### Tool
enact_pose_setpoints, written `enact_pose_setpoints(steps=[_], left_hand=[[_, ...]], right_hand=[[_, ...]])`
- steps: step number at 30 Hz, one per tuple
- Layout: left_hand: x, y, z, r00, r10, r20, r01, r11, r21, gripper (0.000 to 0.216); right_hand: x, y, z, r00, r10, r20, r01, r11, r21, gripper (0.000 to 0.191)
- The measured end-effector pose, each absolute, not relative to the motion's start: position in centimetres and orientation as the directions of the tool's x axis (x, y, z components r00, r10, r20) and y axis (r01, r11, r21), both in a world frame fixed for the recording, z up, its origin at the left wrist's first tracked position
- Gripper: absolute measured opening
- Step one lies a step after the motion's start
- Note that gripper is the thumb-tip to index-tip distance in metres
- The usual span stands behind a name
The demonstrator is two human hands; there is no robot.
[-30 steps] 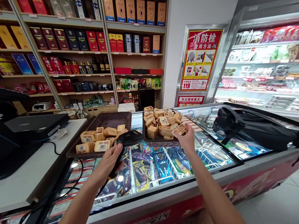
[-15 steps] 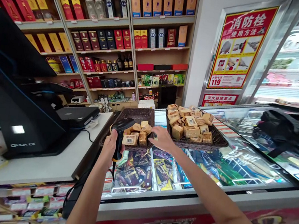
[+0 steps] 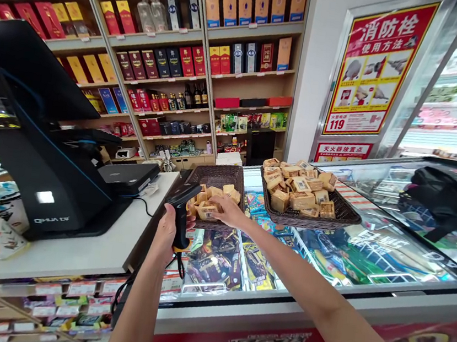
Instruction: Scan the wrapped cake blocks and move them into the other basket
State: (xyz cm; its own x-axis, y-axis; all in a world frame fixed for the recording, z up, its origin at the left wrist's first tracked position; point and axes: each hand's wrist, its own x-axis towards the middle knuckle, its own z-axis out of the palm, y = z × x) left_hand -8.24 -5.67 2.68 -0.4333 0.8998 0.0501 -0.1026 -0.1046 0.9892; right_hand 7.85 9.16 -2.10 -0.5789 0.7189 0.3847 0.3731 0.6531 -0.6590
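My left hand [image 3: 168, 227] is wrapped round the grip of a black and yellow barcode scanner [image 3: 182, 215], its head over the left side of a dark brown woven basket [image 3: 219, 175]. Inside that basket lie several small tan, block-shaped packets [image 3: 230, 190] with printed labels. My right hand [image 3: 227, 211] reaches in at the basket's front right, fingers closed on a tan packet [image 3: 207, 209] just right of the scanner. The fingertips are partly hidden. To the right, a second woven basket [image 3: 309, 220] is heaped with the same kind of packets.
Both baskets rest on a glass-topped freezer [image 3: 321, 299] full of wrapped goods. A black checkout terminal [image 3: 69, 212] stands on the white counter [image 3: 120, 241] at left. A black bag [image 3: 438, 191] lies on the freezer's right side. Shelves of boxed bottles [image 3: 175, 62] line the back.
My right hand has moved left from the basket's right edge onto a packet at its front. The scanner stays in my left hand. The view has shifted slightly.
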Motion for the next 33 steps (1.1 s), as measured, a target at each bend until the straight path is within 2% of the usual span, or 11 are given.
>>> enact_pose_setpoints(steps=[2, 4, 6, 8, 10, 12, 16, 21, 26, 29, 33], left_hand=[[-7.6, -5.8, 2.7, -0.377, 0.924, 0.065, -0.113, -0.115, 0.987, 0.077], [-6.6, -5.9, 3.0, -0.306, 0.947, 0.099, -0.103, -0.136, 0.985, 0.076], [-5.3, -5.9, 3.2, -0.261, 0.956, 0.135, -0.077, -0.16, 0.984, 0.075], [-3.6, -5.7, 3.5, -0.236, 0.96, 0.152, -0.053, -0.169, 0.984, 0.074], [-1.7, -5.4, 3.6, -0.199, 0.967, 0.157, -0.04, -0.168, 0.985, 0.072], [0.2, -5.1, 3.5, -0.146, 0.975, 0.167, -0.024, -0.173, 0.985, 0.069], [3.2, -4.3, 3.0, 0.001, 0.985, 0.175, 0.046, -0.175, 0.984, 0.063], [4.9, -3.8, 2.1, 0.057, 0.982, 0.18, 0.116, -0.186, 0.976, 0.061], [5.1, -3.9, 2.2, 0.053, 0.981, 0.184, 0.108, -0.189, 0.976, 0.059], [4.3, -4.1, 2.6, -0.002, 0.985, 0.174, 0.112, -0.173, 0.979, 0.061], [2.7, -4.0, 2.9, -0.067, 0.985, 0.156, 0.111, -0.148, 0.983, 0.062]], right_hand=[[9.0, 8.7, -2.2, -0.424, 0.794, 0.436, 0.26, 0.568, -0.781, 0.039], [10.5, 8.4, -2.2, -0.264, 0.887, 0.378, 0.02, 0.397, -0.918, 0.041], [12.5, 8.2, -2.3, -0.189, 0.945, 0.267, -0.241, 0.219, -0.945, 0.054], [14.7, 8.0, -2.5, -0.131, 0.965, 0.228, -0.333, 0.174, -0.927, 0.07], [16.9, 7.7, -2.8, -0.015, 0.956, 0.293, -0.22, 0.283, -0.934, 0.077], [19.0, 7.3, -3.1, 0.111, 0.899, 0.423, -0.01, 0.427, -0.904, 0.07], [22.3, 6.5, -3.6, 0.224, 0.709, 0.669, 0.324, 0.593, -0.737, 0.056], [24.3, 5.6, -4.1, 0.185, 0.69, 0.699, 0.374, 0.609, -0.7, 0.056], [26.2, 5.7, -4.9, 0.219, 0.727, 0.651, 0.519, 0.478, -0.709, 0.06], [29.1, 7.0, -5.3, 0.371, 0.702, 0.608, 0.644, 0.277, -0.713, 0.061], [33.5, 9.7, -5.5, 0.583, 0.604, 0.544, 0.632, 0.083, -0.77, 0.056]])
